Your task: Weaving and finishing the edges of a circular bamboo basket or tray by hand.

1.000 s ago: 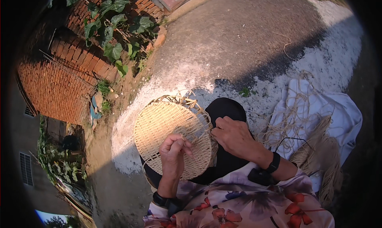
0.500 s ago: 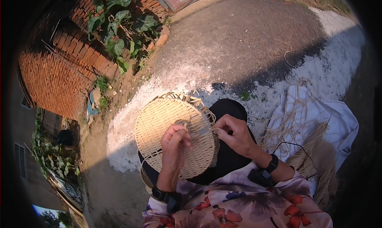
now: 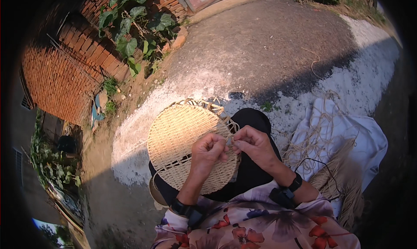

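Observation:
A round, straw-coloured woven basket [image 3: 173, 127] rests on my lap with its flat face up. Loops and loose ends of strand stand out along its far right rim. Over the right part of the weave, my left hand [image 3: 207, 151] is closed in a pinch. My right hand [image 3: 257, 148] pinches at the basket's right edge, fingertips almost touching those of the left. A thin pale cord strand [image 3: 230, 138] shows between the two hands; its ends are hidden by the fingers. A dark slit-like row of gaps [image 3: 173, 163] crosses the lower weave.
To my right, a white cloth or sack [image 3: 367, 134] carries tangled cord [image 3: 321, 123] and a bundle of tan strands [image 3: 334, 166]. A round container [image 3: 157, 194] stands partly hidden by my left leg. A brick wall [image 3: 56, 79] and leafy plant [image 3: 130, 31] are at the left.
My left hand has moved right, from the middle of the weave to beside my right hand. The right hand stays at the basket's edge.

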Tool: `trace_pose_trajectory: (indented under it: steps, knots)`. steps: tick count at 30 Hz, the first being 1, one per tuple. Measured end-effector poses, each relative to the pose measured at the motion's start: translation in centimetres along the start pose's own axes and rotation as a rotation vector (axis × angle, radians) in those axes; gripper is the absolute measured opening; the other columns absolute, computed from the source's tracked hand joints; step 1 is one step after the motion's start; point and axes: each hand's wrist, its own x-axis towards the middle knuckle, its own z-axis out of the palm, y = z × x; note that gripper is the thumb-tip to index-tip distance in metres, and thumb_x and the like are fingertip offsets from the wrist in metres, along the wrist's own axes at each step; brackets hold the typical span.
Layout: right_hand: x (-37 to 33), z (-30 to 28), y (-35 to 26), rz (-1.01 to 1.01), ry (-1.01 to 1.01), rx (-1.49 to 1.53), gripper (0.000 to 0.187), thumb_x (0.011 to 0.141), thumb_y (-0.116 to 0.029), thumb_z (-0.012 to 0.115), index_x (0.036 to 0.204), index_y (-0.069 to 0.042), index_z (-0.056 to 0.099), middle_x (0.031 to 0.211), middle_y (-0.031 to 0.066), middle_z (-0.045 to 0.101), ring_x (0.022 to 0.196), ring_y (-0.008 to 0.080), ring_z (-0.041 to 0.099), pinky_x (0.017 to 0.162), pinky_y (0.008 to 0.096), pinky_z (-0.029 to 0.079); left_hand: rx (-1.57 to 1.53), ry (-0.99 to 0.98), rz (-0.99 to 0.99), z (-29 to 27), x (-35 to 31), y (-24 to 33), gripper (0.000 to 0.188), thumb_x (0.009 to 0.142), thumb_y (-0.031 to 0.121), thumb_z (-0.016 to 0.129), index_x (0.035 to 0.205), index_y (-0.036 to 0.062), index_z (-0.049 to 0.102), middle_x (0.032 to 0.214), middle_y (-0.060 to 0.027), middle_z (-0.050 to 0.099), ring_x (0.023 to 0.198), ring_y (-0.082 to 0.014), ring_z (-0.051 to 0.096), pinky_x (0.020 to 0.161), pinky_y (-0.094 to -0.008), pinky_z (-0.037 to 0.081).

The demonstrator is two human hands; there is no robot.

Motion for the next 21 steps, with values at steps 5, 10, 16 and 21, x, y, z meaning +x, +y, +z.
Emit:
trace_pose_trajectory:
  steps: [5,10,16,21]
  knots:
    - [-0.1,0.7,-0.6,0.014,0.048,-0.128,0.006,0.092,0.000,0.061,0.097,0.001,0.064,0.089,0.0013,0.063,0.077,0.0062,0.063,0.067,0.0217,0.052,0.085,-0.006,0.033,0.4,0.0,-0.3,0.010,0.097,0.011,0.060,0.091,0.0023,0.063,0.076,-0.0044,0.066,0.059,-0.0074,0.061,0.053,-0.0202,0.050]
    - [-0.2,0.8,-0.9,-0.042,0.059,-0.260,0.006,0.089,0.000,0.063,0.095,0.001,0.065,0.087,0.0029,0.061,0.075,0.0070,0.061,0.065,0.0236,0.049,0.155,0.015,0.039,0.7,0.0,-0.2,0.010,0.096,0.010,0.060,0.091,0.0016,0.063,0.075,-0.0044,0.066,0.059,-0.0074,0.061,0.053,-0.0206,0.050]
    - [-0.4,0.8,-1.7,-0.198,0.019,-0.465,0.010,0.086,0.003,0.063,0.095,-0.001,0.064,0.087,0.0058,0.058,0.077,0.0116,0.060,0.066,0.0275,0.048,0.206,-0.007,-0.037,0.5,0.0,0.4,0.008,0.096,0.008,0.059,0.093,0.0012,0.062,0.076,-0.0046,0.065,0.059,-0.0078,0.061,0.053,-0.0214,0.050]
    - [-0.4,0.7,-1.6,-0.283,-0.003,-0.521,0.011,0.085,0.003,0.064,0.095,-0.001,0.062,0.087,0.0066,0.059,0.078,0.0120,0.061,0.067,0.0276,0.049,0.202,-0.017,-0.039,0.3,0.1,0.3,0.005,0.095,0.007,0.060,0.095,0.0013,0.061,0.076,-0.0046,0.065,0.060,-0.0078,0.060,0.053,-0.0219,0.050]
